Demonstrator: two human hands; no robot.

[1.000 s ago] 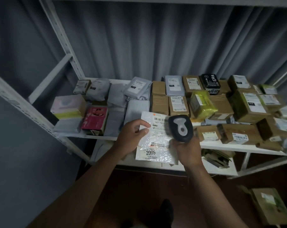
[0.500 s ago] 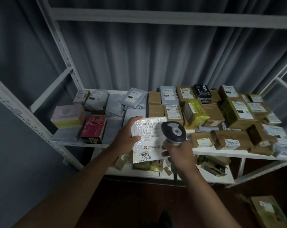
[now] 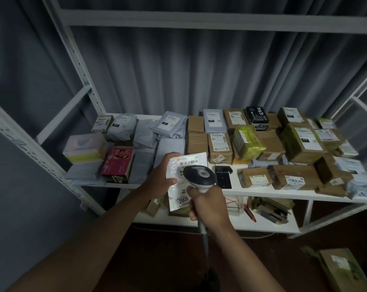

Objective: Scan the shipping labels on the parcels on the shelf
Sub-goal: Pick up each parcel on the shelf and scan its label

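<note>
A white metal shelf (image 3: 262, 191) stands in front of a grey curtain (image 3: 199, 70), and its upper board is covered with parcels. Along the right edge and the back right corner lie many brown cardboard boxes (image 3: 304, 142) with white labels. A yellow-green wrapped parcel (image 3: 248, 143) lies among them, near the middle of the board. Grey plastic mailer bags (image 3: 171, 125) fill the back and the middle left part. At the left edge there is a pale box (image 3: 83, 147), and just beside it a pink box (image 3: 118, 162). A small black box (image 3: 257, 118) with white writing sits at the back edge. On the lower board lie some flat brown things, which are too dark to name.

In front of the front edge of the shelf, the left hand (image 3: 162, 179) holds up a white bubble mailer (image 3: 183, 180); the thumb and the curled fingers pinch its left side. Its shipping label faces the camera and shows a barcode and the number 2005. The right hand (image 3: 208, 204) has its fingers wrapped around the handle of a dark barcode scanner (image 3: 199, 174). The head of the scanner is just in front of the middle of the mailer and hides a part of the label.
</note>
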